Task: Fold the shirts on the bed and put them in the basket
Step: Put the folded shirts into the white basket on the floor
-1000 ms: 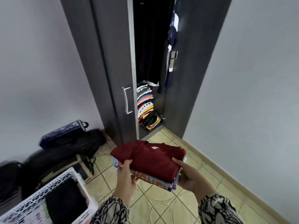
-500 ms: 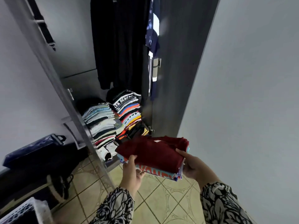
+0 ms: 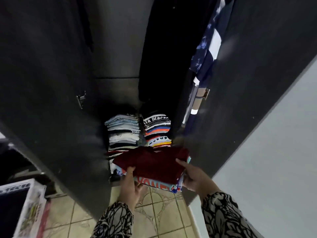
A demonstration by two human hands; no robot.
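You hold one stack of folded shirts [image 3: 154,167] between your two hands, in the air in front of the open wardrobe [image 3: 248,100]. The top shirt is dark red; under it you can see a light blue one with orange lettering and the blue-and-white edges of others, though the exact number in the stack cannot be told. Your left hand [image 3: 131,186] grips the near left edge, thumb curled over the red cloth and fingers tucked beneath. Your right hand [image 3: 193,177] grips the near right corner the same way, thumb lying across the top and fingers wrapped under the stack. Both sleeves carry a black-and-white leaf pattern.

Inside the wardrobe two piles of folded clothes stand side by side, touching: a left pile [image 3: 123,131] of mostly white, pale blue and black pieces, and a right pile [image 3: 157,129] of black, striped, orange and yellow ones. The held stack covers the lower front of both piles. Above them hang dark garments, and one blue-and-white patterned garment [image 3: 207,43] hangs at the right. One wardrobe door [image 3: 51,100] stands open on your left.

One white laundry basket [image 3: 32,200] sits on the tiled floor [image 3: 163,212] at the lower left, well apart from the stack, with dark cloth inside.
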